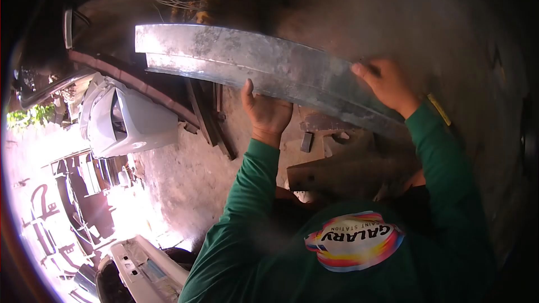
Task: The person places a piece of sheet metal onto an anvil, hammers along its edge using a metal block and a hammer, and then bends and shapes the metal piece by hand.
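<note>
A long, slightly curved piece of grey sheet metal (224,53), with a lengthwise step along it, is held up in front of me. My left hand (268,115) grips its lower edge near the middle, thumb up against the near face and the fingers mostly hidden. My right hand (387,85) is closed on the upper edge toward the right end, its thumb near the rim and some fingers out of sight. The left end of the metal sticks out free, lit brightly. Shadow darkens the right end, beside my right forearm.
A silver-white car body panel (149,120) lies on the concrete floor at left, near a long reddish-brown beam (135,81). A brown metal piece (337,175) is just before my body. A pale car part (147,272) stands lower left. A yellow object (439,110) is by my right sleeve.
</note>
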Tool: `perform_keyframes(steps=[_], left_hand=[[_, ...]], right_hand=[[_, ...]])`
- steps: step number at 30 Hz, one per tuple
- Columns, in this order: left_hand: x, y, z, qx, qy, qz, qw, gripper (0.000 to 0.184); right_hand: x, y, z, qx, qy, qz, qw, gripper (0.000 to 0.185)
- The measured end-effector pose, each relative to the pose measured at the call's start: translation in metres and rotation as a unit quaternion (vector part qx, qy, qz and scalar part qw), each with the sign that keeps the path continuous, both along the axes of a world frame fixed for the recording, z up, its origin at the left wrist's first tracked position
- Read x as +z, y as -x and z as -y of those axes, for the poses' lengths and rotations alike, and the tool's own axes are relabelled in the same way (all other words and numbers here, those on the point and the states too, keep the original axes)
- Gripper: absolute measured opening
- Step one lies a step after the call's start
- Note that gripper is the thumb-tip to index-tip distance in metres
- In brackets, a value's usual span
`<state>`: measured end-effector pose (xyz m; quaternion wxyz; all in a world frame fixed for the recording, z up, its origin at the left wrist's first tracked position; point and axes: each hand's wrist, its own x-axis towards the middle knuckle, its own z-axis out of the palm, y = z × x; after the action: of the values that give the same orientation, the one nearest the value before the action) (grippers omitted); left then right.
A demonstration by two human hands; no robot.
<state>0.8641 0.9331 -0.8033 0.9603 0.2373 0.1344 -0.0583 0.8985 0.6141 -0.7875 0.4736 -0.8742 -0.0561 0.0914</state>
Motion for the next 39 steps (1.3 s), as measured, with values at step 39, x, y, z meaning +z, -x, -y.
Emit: perform_keyframes(steps=[39], left_hand=[[0.04,-0.006,-0.032,0.012,-0.011,0.063,0.998,0.112]], right_hand=[[0.019,0.037,-0.048,0.222,-0.217,-0.158,0.937,0.055]])
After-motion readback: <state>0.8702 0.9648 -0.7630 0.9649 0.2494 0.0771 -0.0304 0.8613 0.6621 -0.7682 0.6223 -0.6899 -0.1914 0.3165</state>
